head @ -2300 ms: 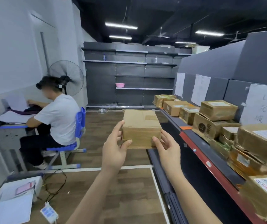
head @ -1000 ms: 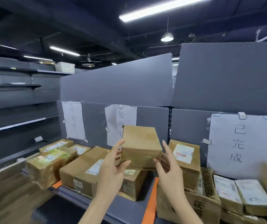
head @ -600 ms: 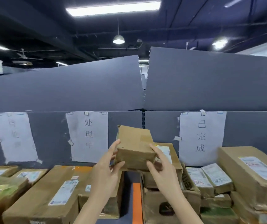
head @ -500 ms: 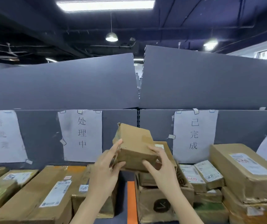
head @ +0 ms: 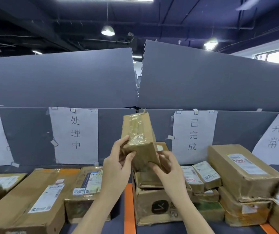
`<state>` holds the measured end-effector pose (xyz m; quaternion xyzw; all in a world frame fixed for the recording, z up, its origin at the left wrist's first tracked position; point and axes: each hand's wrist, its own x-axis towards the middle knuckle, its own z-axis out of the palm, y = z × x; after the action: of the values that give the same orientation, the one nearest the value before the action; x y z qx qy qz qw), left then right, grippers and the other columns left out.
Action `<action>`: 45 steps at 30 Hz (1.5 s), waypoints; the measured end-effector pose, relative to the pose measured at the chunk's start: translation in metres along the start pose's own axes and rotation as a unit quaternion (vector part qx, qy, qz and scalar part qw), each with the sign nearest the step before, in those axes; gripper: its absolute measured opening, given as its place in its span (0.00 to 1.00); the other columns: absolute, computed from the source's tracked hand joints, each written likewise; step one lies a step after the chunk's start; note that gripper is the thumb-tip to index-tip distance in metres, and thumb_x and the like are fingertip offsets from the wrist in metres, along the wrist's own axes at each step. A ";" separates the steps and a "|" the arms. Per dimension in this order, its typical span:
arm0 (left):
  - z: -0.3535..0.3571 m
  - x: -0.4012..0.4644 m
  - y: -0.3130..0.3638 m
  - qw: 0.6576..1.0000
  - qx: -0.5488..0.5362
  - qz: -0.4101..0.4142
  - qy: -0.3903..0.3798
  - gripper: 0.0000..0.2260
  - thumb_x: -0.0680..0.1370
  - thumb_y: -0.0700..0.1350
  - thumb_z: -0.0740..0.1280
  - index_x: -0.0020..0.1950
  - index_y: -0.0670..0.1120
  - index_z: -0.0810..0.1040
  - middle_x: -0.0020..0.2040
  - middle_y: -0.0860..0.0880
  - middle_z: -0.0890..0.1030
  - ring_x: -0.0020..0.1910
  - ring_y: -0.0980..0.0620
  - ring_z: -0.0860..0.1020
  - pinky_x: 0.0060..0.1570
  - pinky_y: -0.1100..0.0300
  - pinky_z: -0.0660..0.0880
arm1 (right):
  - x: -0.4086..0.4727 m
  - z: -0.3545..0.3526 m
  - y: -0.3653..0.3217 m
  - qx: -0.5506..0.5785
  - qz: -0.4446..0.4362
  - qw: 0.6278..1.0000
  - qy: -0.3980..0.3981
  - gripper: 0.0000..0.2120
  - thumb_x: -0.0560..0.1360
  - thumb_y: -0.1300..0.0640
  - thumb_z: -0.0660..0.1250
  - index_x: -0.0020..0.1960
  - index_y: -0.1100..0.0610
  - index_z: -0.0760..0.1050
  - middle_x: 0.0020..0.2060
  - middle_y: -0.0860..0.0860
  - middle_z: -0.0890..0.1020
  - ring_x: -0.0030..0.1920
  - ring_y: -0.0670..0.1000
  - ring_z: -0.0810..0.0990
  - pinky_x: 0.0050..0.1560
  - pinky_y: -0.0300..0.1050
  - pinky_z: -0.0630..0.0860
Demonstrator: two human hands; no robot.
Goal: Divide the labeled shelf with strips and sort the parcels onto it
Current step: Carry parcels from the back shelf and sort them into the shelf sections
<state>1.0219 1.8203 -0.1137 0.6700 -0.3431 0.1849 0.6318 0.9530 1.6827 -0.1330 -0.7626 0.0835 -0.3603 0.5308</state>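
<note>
Behind everything, tall grey back panels of the shelf [head: 219, 85], hung with white paper labels: a middle sheet [head: 75, 135] and a right-hand sheet [head: 193, 135], both hand-lettered. Below, on the shelf deck, rows of brown cardboard parcels, split by an orange divider strip [head: 129, 206]; to the right of the strip, a large battered carton with a black logo [head: 157, 206], and beside it a long brown box with a white shipping label [head: 243, 171]. In the centre, held in mid-air above the strip and just in front of the stacked cartons, a small brown cardboard parcel wrapped in clear tape [head: 140, 141], tipped up on end with its taped face toward the camera. Left hand [head: 118, 166] gripping the lower left corner, thumb across the front; right hand [head: 167, 168] curled around the lower right edge from beneath. Probably light, judging from the easy fingertip hold; stiff enough at the corners, though the glossy tape looks slippery, so bare cardboard edges and the underside seem the safer places to grip. Compared with half a second earlier, parcel rotated from lying nearly flat to standing steeply, taped seam now showing, and view edged closer to the shelf, with labels larger in frame.
</note>
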 end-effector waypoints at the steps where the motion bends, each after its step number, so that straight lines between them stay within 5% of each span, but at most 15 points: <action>1: 0.000 0.000 -0.001 0.999 0.033 0.016 -0.005 0.24 0.75 0.37 0.68 0.60 0.64 0.68 0.53 0.63 0.78 0.52 0.67 0.77 0.49 0.75 0.73 | 0.002 0.001 -0.004 -0.047 -0.016 0.999 -0.008 0.22 0.71 0.56 0.72 0.60 0.42 0.69 0.47 0.31 0.78 0.52 0.35 0.76 0.55 0.36 0.73; 3: -0.001 -0.001 -0.002 0.995 0.087 0.041 -0.015 0.25 0.75 0.37 0.68 0.61 0.64 0.67 0.52 0.67 0.76 0.52 0.71 0.75 0.50 0.76 0.72 | 0.005 0.004 -0.015 -0.107 -0.054 0.992 -0.032 0.39 0.71 0.59 0.71 0.71 0.37 0.54 0.48 0.31 0.74 0.50 0.39 0.75 0.54 0.36 0.73; 5: 0.000 -0.001 -0.001 0.989 0.130 0.066 -0.027 0.25 0.75 0.37 0.68 0.62 0.63 0.67 0.52 0.69 0.74 0.51 0.74 0.74 0.50 0.78 0.70 | 0.006 0.005 -0.025 -0.148 -0.095 0.983 -0.055 0.48 0.72 0.60 0.69 0.70 0.29 0.39 0.50 0.36 0.74 0.48 0.40 0.75 0.51 0.35 0.73; 8: 0.000 0.000 0.003 0.979 0.170 0.109 -0.028 0.22 0.74 0.44 0.69 0.65 0.60 0.69 0.54 0.67 0.74 0.54 0.69 0.74 0.49 0.81 0.68 | 0.012 0.000 -0.028 -0.150 -0.120 0.979 -0.067 0.41 0.72 0.64 0.67 0.66 0.26 0.53 0.54 0.39 0.75 0.50 0.38 0.75 0.56 0.36 0.73; 11: 0.000 0.002 0.008 0.990 0.116 0.067 -0.041 0.31 0.72 0.55 0.68 0.72 0.61 0.59 0.57 0.67 0.75 0.56 0.71 0.74 0.52 0.75 0.72 | 0.012 -0.003 -0.017 -0.036 -0.081 0.996 -0.026 0.35 0.71 0.67 0.68 0.61 0.30 0.66 0.53 0.36 0.78 0.51 0.35 0.76 0.53 0.32 0.75; 14: 0.001 0.001 0.004 0.990 0.123 0.050 -0.040 0.38 0.70 0.63 0.69 0.75 0.61 0.53 0.68 0.66 0.67 0.70 0.57 0.66 0.66 0.52 0.70 | 0.009 -0.003 -0.009 0.073 -0.053 0.996 0.016 0.27 0.70 0.60 0.73 0.60 0.36 0.70 0.55 0.37 0.78 0.54 0.32 0.75 0.51 0.28 0.73; 16: 0.000 0.001 0.003 0.990 0.140 0.015 -0.031 0.40 0.68 0.65 0.69 0.73 0.66 0.49 0.74 0.61 0.61 0.74 0.54 0.58 0.71 0.44 0.61 | 0.009 -0.004 -0.004 0.148 -0.021 0.988 0.041 0.24 0.66 0.53 0.73 0.59 0.39 0.72 0.55 0.43 0.80 0.56 0.38 0.76 0.56 0.39 0.76; 18: -0.001 -0.001 0.002 0.994 0.090 -0.036 -0.039 0.40 0.68 0.59 0.71 0.73 0.66 0.50 0.71 0.60 0.66 0.72 0.60 0.61 0.70 0.53 0.63 | 0.008 -0.005 0.000 0.198 0.000 0.979 0.046 0.26 0.61 0.50 0.74 0.59 0.41 0.74 0.54 0.44 0.81 0.58 0.44 0.77 0.60 0.51 0.76; 21: -0.001 -0.002 0.001 0.996 0.058 -0.042 -0.061 0.31 0.72 0.45 0.72 0.72 0.55 0.63 0.59 0.66 0.75 0.58 0.70 0.73 0.52 0.73 0.72 | 0.008 -0.004 0.003 0.233 0.015 0.972 0.032 0.24 0.58 0.48 0.75 0.53 0.36 0.76 0.52 0.43 0.82 0.58 0.47 0.78 0.60 0.54 0.76; 26: -0.005 -0.004 -0.003 0.994 0.090 -0.027 -0.051 0.30 0.74 0.41 0.70 0.72 0.56 0.63 0.55 0.69 0.73 0.53 0.75 0.73 0.49 0.77 0.71 | 0.013 -0.007 0.002 0.200 0.048 0.978 -0.037 0.23 0.60 0.41 0.70 0.54 0.39 0.73 0.52 0.44 0.82 0.55 0.45 0.79 0.61 0.55 0.74; 29: -0.007 -0.007 -0.007 0.991 0.117 -0.020 -0.067 0.32 0.73 0.41 0.71 0.68 0.64 0.59 0.59 0.64 0.74 0.54 0.76 0.71 0.52 0.78 0.69 | 0.015 -0.008 0.002 0.176 0.083 0.980 -0.043 0.33 0.61 0.33 0.66 0.61 0.47 0.70 0.55 0.46 0.80 0.58 0.47 0.77 0.65 0.57 0.71; 33: -0.006 -0.011 -0.007 0.989 0.109 -0.030 -0.098 0.38 0.71 0.48 0.73 0.71 0.62 0.52 0.58 0.75 0.68 0.58 0.79 0.66 0.56 0.81 0.63 | 0.010 -0.006 0.006 0.124 0.095 0.987 -0.032 0.29 0.71 0.37 0.61 0.70 0.46 0.64 0.61 0.43 0.76 0.63 0.46 0.73 0.68 0.52 0.67; 38: 0.006 -0.012 -0.008 0.990 0.088 -0.048 -0.097 0.35 0.72 0.49 0.71 0.73 0.58 0.55 0.56 0.75 0.69 0.57 0.79 0.67 0.59 0.75 0.66 | 0.000 -0.016 0.007 0.056 0.031 0.998 -0.024 0.27 0.75 0.41 0.56 0.72 0.45 0.62 0.57 0.33 0.73 0.55 0.27 0.70 0.51 0.20 0.66; 41: 0.029 -0.016 -0.002 0.989 0.046 -0.041 -0.134 0.35 0.72 0.48 0.71 0.74 0.57 0.56 0.58 0.74 0.70 0.60 0.75 0.68 0.61 0.77 0.65 | -0.008 -0.039 0.012 0.044 0.015 0.999 0.011 0.29 0.73 0.41 0.57 0.73 0.47 0.61 0.63 0.38 0.73 0.62 0.33 0.70 0.55 0.22 0.65; 45: 0.081 -0.028 0.009 0.980 -0.018 -0.019 -0.199 0.34 0.71 0.50 0.72 0.69 0.63 0.55 0.59 0.76 0.66 0.60 0.81 0.62 0.57 0.83 0.58 | -0.038 -0.091 0.025 0.004 -0.008 0.997 0.076 0.28 0.74 0.47 0.60 0.73 0.48 0.60 0.57 0.28 0.75 0.60 0.28 0.70 0.54 0.20 0.65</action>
<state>0.9811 1.7482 -0.1372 0.6882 -0.4523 0.0293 0.5665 0.8737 1.6227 -0.1561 -0.7317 0.1158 -0.4220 0.5226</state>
